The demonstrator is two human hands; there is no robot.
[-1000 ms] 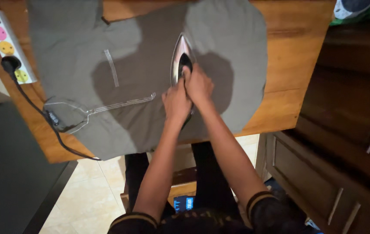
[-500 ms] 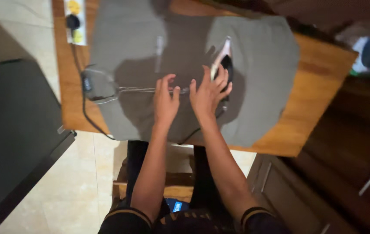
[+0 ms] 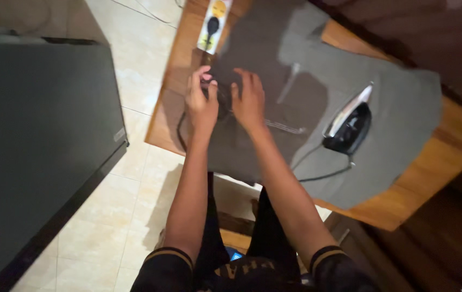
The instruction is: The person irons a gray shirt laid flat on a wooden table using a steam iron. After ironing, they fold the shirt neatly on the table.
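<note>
Two hands, one garment: a person leans over a wooden tabletop (image 3: 177, 116) with both arms stretched to the far left part of a grey shirt (image 3: 393, 103).
Cabinet: a large dark flat-topped unit (image 3: 36, 140) fills the left of the view, standing on pale floor tiles (image 3: 106, 238) just beside the tabletop.
Tabletop: warm brown wood, bare along its left edge and at the right corner, the rest covered by the cloth.
Shirt: spread flat across most of the tabletop, with pale stitched seams (image 3: 287, 127) near its middle; it looks soft, light and limp, so it would likely fold or bunch wherever it is pinched, and an edge or the collar end seems the natural place to take hold.
Iron: a black electric iron (image 3: 347, 127) with a bright soleplate, tipped up on the shirt's right half, well apart from both hands; its cord (image 3: 317, 176) trails off the near edge. It is probably heavy, rigid and hot, best taken by the handle.
Left hand: the left hand (image 3: 201, 100) has its fingers curled down on the cloth at the shirt's collar end, seemingly pinching it.
Right hand: the right hand (image 3: 248, 100) lies spread, palm down, pressing the fabric just beside the left.
Power strip: a white strip (image 3: 215, 21) with a black plug sits at the far edge.
</note>
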